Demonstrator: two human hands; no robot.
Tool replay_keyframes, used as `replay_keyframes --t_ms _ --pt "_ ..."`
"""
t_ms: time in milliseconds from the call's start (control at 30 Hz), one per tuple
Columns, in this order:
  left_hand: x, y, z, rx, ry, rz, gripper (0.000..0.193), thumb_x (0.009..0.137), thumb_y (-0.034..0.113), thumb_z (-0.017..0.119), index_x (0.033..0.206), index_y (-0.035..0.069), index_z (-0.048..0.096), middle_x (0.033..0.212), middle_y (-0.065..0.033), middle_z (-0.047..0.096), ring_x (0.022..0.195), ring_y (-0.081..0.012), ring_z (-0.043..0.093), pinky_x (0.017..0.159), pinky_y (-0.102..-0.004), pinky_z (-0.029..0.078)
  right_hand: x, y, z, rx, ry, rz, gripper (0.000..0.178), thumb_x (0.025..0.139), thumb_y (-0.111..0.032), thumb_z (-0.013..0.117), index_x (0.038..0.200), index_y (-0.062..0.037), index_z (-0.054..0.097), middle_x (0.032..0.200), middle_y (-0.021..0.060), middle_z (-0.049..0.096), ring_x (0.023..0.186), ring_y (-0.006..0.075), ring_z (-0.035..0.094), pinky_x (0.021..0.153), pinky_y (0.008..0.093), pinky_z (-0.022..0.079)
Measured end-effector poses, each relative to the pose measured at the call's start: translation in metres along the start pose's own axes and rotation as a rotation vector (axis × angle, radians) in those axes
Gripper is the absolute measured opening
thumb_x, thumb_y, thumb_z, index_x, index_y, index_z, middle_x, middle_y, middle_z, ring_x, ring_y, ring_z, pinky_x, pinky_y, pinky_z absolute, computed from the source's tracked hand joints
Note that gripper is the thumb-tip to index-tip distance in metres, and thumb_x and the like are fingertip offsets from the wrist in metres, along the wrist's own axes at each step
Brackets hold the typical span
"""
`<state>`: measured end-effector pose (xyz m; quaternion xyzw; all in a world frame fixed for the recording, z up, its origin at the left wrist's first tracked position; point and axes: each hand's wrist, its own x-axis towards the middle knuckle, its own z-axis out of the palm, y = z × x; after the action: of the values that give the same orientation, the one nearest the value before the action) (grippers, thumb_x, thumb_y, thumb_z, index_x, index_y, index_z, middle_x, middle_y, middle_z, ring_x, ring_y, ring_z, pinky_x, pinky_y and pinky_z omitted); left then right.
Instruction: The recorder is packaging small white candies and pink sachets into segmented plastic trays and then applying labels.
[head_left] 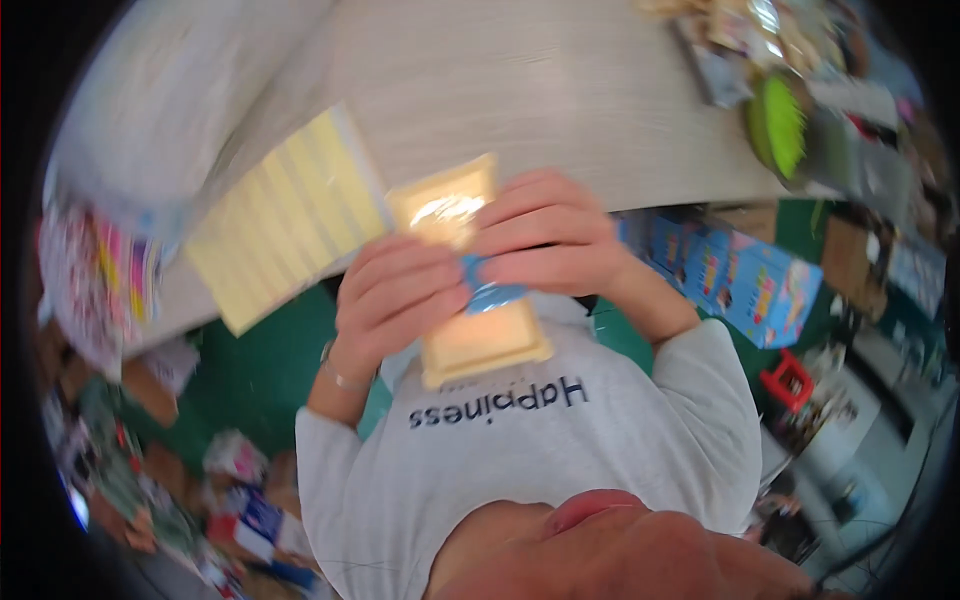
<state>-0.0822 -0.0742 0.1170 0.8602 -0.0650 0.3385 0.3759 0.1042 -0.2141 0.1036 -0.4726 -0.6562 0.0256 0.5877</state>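
Note:
Both hands are in front of my chest, at the table's near edge. They hold a flat, cream-yellow rectangular package (487, 342) with a raised rim and a shiny upper end. My left hand (400, 290) is closed on its left side, fingers lying across the middle. My right hand (550, 235) grips it from the right, with thumb and fingers meeting near the centre. A small blue piece (493, 290) lies across the package's middle between the hands; its kind is unclear. Just left of the package, a pale yellow striped sheet (290, 220) lies over the table edge.
A large clear plastic bag (190, 100) covers the table's (480, 80) left side. A green bristled brush (780, 125) and assorted packets sit at the far right. Below are blue printed boxes (735, 280), a red basket (788, 380) and cartons on the green floor.

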Motion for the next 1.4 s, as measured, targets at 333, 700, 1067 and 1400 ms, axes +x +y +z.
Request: replay_keyframes --t_ms 333,700,1067,1400 --pt "0.026 -0.032 0.040 -0.317 0.018 -0.312 0.014 0.085 0.002 0.073 0.098 -0.004 0.073 0.090 -0.0161 0.075 0.083 -0.0284 0.073 0.075 -0.0332 0.057 -0.012 -0.001 -0.018 0.032 0.050 0.314 0.021 0.080 -0.007 0.079 0.100 -0.0070 0.072 0.092 0.0062 0.067 0.080 0.0269 0.066 0.073 0.0359 0.053" --pt "0.064 -0.082 0.110 -0.606 -0.039 -0.704 0.073 0.096 0.020 0.070 0.155 0.001 0.032 0.153 -0.0174 0.045 0.134 -0.0295 0.053 0.109 -0.0411 0.043 0.021 0.176 -0.323 -0.368 0.638 0.992 0.039 0.091 -0.032 0.072 0.115 -0.0009 0.067 0.097 0.0109 0.073 0.088 0.0210 0.072 0.073 0.0359 0.057" --pt "0.003 -0.071 0.127 0.431 -0.342 -0.384 0.064 0.087 0.031 0.074 0.142 0.006 0.053 0.147 -0.0184 0.049 0.138 -0.0371 0.042 0.117 -0.0527 0.026 -0.003 0.167 -0.283 -1.284 0.136 0.493 0.029 0.089 -0.025 0.074 0.110 -0.0056 0.071 0.107 0.0152 0.073 0.104 0.0327 0.068 0.089 0.0438 0.054" --pt "0.004 -0.065 0.113 0.392 -0.441 -0.424 0.098 0.066 0.065 0.081 0.142 0.010 0.054 0.153 -0.0183 0.042 0.145 -0.0388 0.032 0.117 -0.0598 0.021 0.119 0.317 -0.147 -1.244 -0.416 0.455 0.017 0.086 -0.022 0.069 0.096 -0.0096 0.074 0.100 0.0103 0.073 0.101 0.0328 0.070 0.088 0.0470 0.055"
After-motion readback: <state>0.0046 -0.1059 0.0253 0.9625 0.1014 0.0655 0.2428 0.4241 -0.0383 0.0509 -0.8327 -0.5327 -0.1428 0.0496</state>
